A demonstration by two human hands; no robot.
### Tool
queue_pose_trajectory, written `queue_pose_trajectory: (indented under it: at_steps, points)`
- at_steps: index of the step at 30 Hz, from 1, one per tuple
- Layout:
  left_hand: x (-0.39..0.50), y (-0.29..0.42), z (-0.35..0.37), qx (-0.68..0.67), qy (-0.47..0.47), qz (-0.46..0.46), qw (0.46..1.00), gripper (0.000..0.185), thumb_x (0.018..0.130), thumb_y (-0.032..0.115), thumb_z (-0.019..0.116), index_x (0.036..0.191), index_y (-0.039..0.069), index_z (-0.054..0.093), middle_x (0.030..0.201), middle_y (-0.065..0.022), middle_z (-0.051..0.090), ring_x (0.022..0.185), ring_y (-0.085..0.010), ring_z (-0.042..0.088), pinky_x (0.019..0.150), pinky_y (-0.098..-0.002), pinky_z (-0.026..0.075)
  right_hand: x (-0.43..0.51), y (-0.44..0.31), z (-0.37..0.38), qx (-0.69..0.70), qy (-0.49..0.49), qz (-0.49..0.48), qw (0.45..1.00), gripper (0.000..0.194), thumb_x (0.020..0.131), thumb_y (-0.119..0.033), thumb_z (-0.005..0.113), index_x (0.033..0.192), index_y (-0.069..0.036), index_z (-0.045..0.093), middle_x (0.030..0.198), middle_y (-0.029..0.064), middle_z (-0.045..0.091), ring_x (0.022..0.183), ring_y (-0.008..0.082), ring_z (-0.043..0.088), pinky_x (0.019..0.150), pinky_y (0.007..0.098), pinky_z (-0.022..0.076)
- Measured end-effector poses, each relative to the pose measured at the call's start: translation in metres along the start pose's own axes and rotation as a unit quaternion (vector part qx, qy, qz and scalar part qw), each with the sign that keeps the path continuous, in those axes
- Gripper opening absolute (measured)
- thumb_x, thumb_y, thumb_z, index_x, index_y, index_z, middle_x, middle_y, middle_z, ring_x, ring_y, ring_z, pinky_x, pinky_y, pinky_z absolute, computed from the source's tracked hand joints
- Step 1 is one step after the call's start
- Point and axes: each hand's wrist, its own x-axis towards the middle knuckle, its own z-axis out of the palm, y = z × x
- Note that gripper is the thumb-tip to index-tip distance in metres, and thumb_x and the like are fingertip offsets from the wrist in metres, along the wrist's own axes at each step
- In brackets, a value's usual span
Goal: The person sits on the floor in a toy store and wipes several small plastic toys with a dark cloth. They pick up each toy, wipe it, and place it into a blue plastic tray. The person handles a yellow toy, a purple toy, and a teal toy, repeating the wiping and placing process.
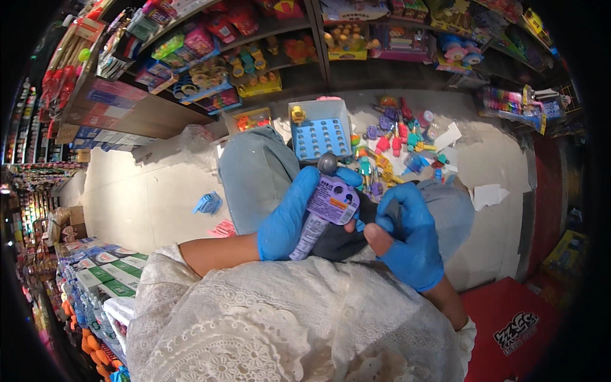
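My left hand [285,217], in a blue glove, grips a purple plastic toy [332,198]. Its flat back bears small printing and a barcode, a grey ball [327,163] tops it, and a printed tube [309,236] points down toward my lap. A bare fingertip pokes out below the toy's edge. Close on the right is my right hand [411,253], also gloved in blue, with its thumb tip bare and its fingers curled toward the thumb. Whether something small is pinched there cannot be made out. Beyond my knees stands an open display box [321,131] with a blue holed insert and one yellow toy [298,114].
Colourful small toys [389,136] lie heaped on the tiled floor right of the box, beside torn white paper [489,196]. Stocked shelves [267,36] rise ahead. A blue item [208,203] lies at left, and a red box [513,329] stands at lower right.
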Motion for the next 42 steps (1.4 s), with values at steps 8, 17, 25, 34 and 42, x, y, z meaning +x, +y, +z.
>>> queue_pose_trajectory:
  at_steps: [8,17,25,34,42]
  points:
    - [-0.004,-0.005,-0.008,-0.026,0.023,0.068,0.997,0.057,0.101,0.053,0.035,0.132,0.007,0.048,0.123,-0.0109,0.058,0.113,-0.0196,0.059,0.101,-0.0332,0.046,0.021,-0.002,0.018,-0.021,-0.02,0.047,0.998,0.025,0.086,-0.001,0.065,0.102,-0.007,0.047,0.077,-0.0053,0.045,0.067,0.0002,0.04,0.059,0.0177,0.0352]
    - [-0.004,-0.002,-0.011,0.008,0.022,0.084,0.996,0.061,0.1,0.056,0.033,0.131,0.006,0.048,0.119,-0.0117,0.059,0.096,-0.0206,0.062,0.091,-0.0322,0.05,0.024,0.005,0.011,-0.148,-0.064,-0.043,0.986,0.027,0.092,-0.027,0.06,0.105,-0.006,0.048,0.075,-0.0008,0.049,0.073,0.0086,0.053,0.068,0.0239,0.0438]
    - [-0.005,-0.003,-0.006,0.005,0.052,0.092,0.994,0.061,0.1,0.056,0.032,0.129,0.005,0.049,0.108,-0.0124,0.061,0.09,-0.02,0.063,0.086,-0.0318,0.052,0.016,-0.012,0.001,-0.214,-0.113,-0.003,0.97,0.045,0.095,-0.048,0.049,0.104,-0.004,0.052,0.095,0.0107,0.059,0.084,0.0216,0.061,0.077,0.0328,0.0479]
    - [-0.005,0.005,0.011,-0.076,0.16,-0.075,0.981,0.056,0.103,0.05,0.031,0.13,0.004,0.048,0.106,-0.0125,0.063,0.089,-0.0192,0.063,0.085,-0.0301,0.051,0.021,-0.026,-0.002,-0.4,-0.09,-0.168,0.896,0.018,0.092,-0.024,0.062,0.086,-0.007,0.061,0.081,0.0125,0.057,0.078,0.0309,0.057,0.07,0.0387,0.0459]
    - [-0.003,-0.003,-0.015,-0.132,-0.04,-0.179,0.974,0.059,0.104,0.047,0.026,0.126,-0.001,0.053,0.111,-0.0177,0.065,0.093,-0.0261,0.066,0.089,-0.0337,0.051,0.007,-0.021,-0.009,-0.503,-0.036,-0.136,0.853,0.022,0.091,-0.025,0.066,0.098,-0.005,0.062,0.084,0.0121,0.063,0.075,0.0306,0.061,0.07,0.0391,0.0464]
